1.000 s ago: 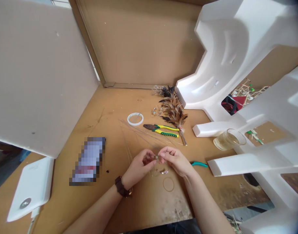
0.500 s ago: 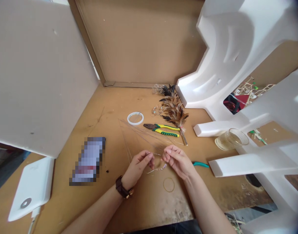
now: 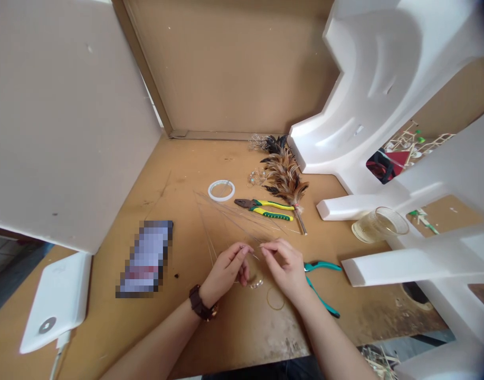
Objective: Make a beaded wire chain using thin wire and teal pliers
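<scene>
My left hand (image 3: 230, 268) pinches a thin beaded wire (image 3: 256, 284) between thumb and forefinger. The wire's beaded part curves below the fingers, and a short bare end sticks out to the right from the fingertips. My right hand (image 3: 286, 264) is beside it, thumb and forefinger pressed together close to that bare end; what they hold is too fine to make out. Just below lies a thin yellowish ring (image 3: 275, 299) on the table. Teal-handled pliers (image 3: 323, 266) rest right of my right hand, their head hidden behind it.
Beyond my hands lie loose straight wires (image 3: 226, 214), yellow-green pliers (image 3: 271, 208), a white ring (image 3: 221, 190), and a feather bundle (image 3: 283, 171). At left are a blurred phone (image 3: 144, 258) and white power bank (image 3: 57, 301). White foam (image 3: 368, 272) and a glass (image 3: 378, 226) stand right.
My right hand has turned, its fingertips shifting slightly left, and more of the teal pliers shows. The beaded part of the wire has dropped lower and left, below my left hand.
</scene>
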Tool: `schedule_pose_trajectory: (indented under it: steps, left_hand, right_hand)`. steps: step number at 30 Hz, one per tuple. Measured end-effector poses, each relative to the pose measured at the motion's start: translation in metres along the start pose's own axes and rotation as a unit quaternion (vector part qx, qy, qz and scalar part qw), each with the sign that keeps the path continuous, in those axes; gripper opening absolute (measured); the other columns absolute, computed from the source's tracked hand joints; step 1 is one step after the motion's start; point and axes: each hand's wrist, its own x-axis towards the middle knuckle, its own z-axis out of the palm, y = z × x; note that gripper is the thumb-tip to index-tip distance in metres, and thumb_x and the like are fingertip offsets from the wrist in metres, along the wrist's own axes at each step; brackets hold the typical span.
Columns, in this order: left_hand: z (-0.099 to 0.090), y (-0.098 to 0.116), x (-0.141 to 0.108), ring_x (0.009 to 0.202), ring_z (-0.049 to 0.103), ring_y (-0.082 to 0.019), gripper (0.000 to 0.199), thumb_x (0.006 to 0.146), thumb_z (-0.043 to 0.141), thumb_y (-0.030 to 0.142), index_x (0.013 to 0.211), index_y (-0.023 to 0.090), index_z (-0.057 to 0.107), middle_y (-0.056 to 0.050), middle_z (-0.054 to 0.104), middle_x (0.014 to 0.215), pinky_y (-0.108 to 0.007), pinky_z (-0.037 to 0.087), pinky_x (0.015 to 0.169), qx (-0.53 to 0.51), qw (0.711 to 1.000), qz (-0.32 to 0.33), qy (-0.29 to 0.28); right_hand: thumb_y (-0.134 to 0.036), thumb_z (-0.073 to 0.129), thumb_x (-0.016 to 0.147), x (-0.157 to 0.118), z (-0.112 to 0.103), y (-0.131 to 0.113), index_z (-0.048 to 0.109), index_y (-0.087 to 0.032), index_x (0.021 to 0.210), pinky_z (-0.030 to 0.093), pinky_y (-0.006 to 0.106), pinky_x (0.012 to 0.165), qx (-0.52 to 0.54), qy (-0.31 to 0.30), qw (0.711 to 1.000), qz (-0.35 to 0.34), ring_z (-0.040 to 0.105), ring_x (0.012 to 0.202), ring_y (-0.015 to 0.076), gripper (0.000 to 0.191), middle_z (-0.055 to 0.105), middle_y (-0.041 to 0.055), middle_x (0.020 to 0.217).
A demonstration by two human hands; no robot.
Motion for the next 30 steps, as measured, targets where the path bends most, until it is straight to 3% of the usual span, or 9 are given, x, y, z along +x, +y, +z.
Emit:
schedule_pose_trajectory:
  steps: [4,9,11,14,18,24,28,30]
  left_hand:
    - [0.002,0.000,-0.002,0.037,0.048,-0.009,0.031,0.084,0.043,0.045,0.092,0.016,0.049,0.005,0.053,0.048,-0.019,0.041,0.039,-0.005,1.000,-0.005,-0.009]
    - [0.001,-0.002,-0.003,0.036,0.048,-0.009,0.030,0.085,0.042,0.045,0.093,0.017,0.048,0.005,0.053,0.047,-0.019,0.041,0.039,-0.002,1.000,-0.006,-0.020]
    - [0.000,-0.001,-0.003,0.036,0.049,-0.008,0.029,0.086,0.041,0.044,0.092,0.016,0.049,0.005,0.052,0.049,-0.018,0.038,0.039,0.016,1.000,0.004,-0.020]
    - [-0.002,0.001,-0.004,0.036,0.048,-0.005,0.028,0.087,0.039,0.041,0.094,0.016,0.052,0.003,0.056,0.062,-0.016,0.034,0.037,0.054,0.997,0.042,-0.027]
    - [-0.001,0.003,-0.005,0.037,0.048,-0.002,0.026,0.087,0.040,0.039,0.095,0.017,0.053,0.000,0.057,0.080,-0.016,0.033,0.036,0.057,0.994,0.066,-0.061]
    - [-0.002,0.002,-0.005,0.051,0.055,-0.009,0.021,0.084,0.048,0.037,0.089,0.017,0.052,0.002,0.057,0.067,-0.022,0.046,0.053,0.024,0.996,0.053,-0.069]
    - [-0.004,0.007,-0.005,0.069,0.053,-0.012,0.019,0.082,0.052,0.034,0.087,0.016,0.057,-0.003,0.057,0.080,-0.023,0.045,0.062,0.044,0.992,0.102,-0.059]
    - [-0.005,0.009,-0.005,0.066,0.050,-0.010,0.017,0.081,0.054,0.033,0.082,0.016,0.058,-0.002,0.054,0.079,-0.022,0.042,0.061,0.055,0.991,0.112,-0.056]
  right_hand:
    - [-0.015,0.051,0.082,-0.001,-0.001,0.000,0.062,-0.018,0.092,0.045,0.030,0.067,-0.086,-0.027,0.992,-0.089,0.055,0.075,0.0161,0.015,0.063,0.0063,0.080]
    - [-0.017,0.049,0.084,-0.003,0.000,-0.002,0.063,-0.019,0.094,0.044,0.032,0.070,-0.107,-0.069,0.988,-0.091,0.054,0.078,0.0169,0.018,0.063,0.0071,0.085]
    - [-0.019,0.049,0.084,-0.002,0.000,-0.003,0.063,-0.019,0.089,0.044,0.030,0.069,-0.061,-0.063,0.995,-0.050,0.054,0.076,0.0157,0.015,0.063,0.0056,0.080]
    - [-0.028,0.052,0.083,0.001,0.000,-0.003,0.062,-0.019,0.080,0.044,0.027,0.063,0.031,-0.047,0.995,0.079,0.054,0.068,0.0138,0.014,0.061,0.0032,0.072]
    - [-0.038,0.057,0.077,0.005,-0.002,-0.002,0.061,-0.018,0.075,0.040,0.024,0.055,0.169,-0.081,0.956,0.224,0.051,0.059,0.0113,0.021,0.059,0.0003,0.065]
    - [-0.038,0.063,0.073,0.006,-0.005,-0.006,0.060,-0.016,0.070,0.037,0.022,0.056,0.285,-0.113,0.914,0.266,0.047,0.056,0.0088,0.022,0.056,-0.0018,0.060]
    - [-0.037,0.064,0.072,0.005,-0.005,-0.007,0.061,-0.016,0.070,0.036,0.022,0.055,0.284,-0.119,0.913,0.267,0.046,0.056,0.0084,0.022,0.054,-0.0026,0.059]
    - [-0.037,0.064,0.073,0.004,-0.005,-0.007,0.061,-0.016,0.071,0.036,0.022,0.055,0.279,-0.124,0.916,0.260,0.046,0.056,0.0084,0.021,0.054,-0.0026,0.059]
